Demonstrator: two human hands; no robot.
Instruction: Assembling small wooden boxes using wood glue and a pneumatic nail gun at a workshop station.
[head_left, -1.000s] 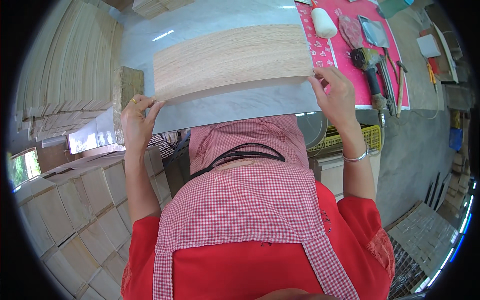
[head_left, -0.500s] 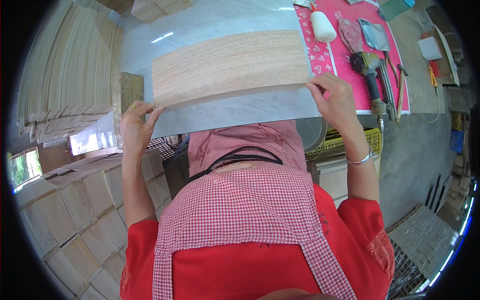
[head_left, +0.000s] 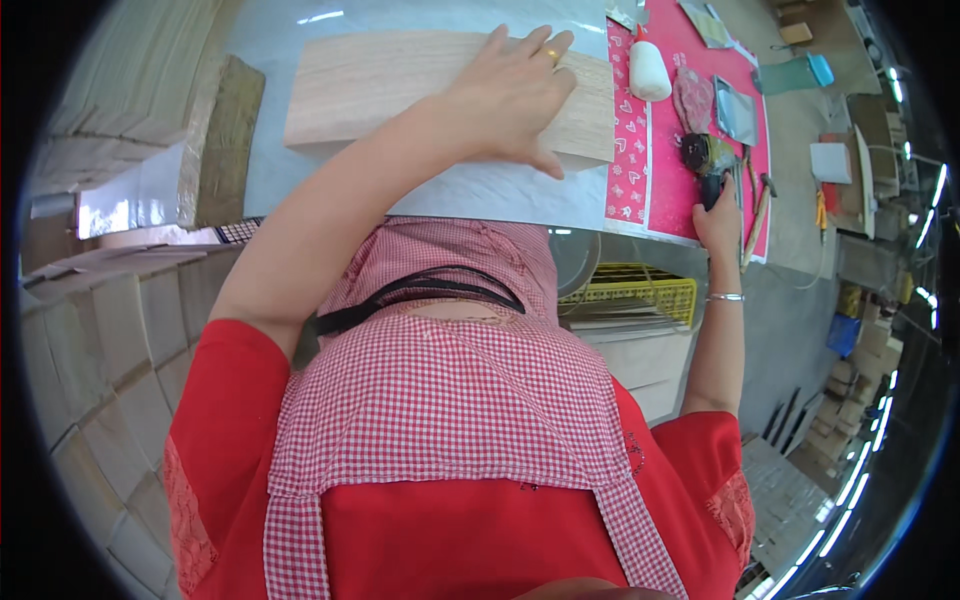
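Timber piece (head_left: 370,85), pale, long and fine-grained, lies crosswise on the grey tabletop (head_left: 500,195) before me; my left forearm (head_left: 350,185) crosses its near edge, hiding part of it, and my left hand (head_left: 515,100) rests spread on its right half, thumb over the near side; well apart, my right hand (head_left: 718,222) wraps a nail gun (head_left: 717,155) on the pink cloth (head_left: 670,190); a brown block (head_left: 228,150) lies left, a white bottle (head_left: 650,75) beyond the gun.

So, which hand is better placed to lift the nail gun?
Likely the right hand: it appears to grip the nail gun by its handle. The left hand is farther away, spread on the wooden piece.
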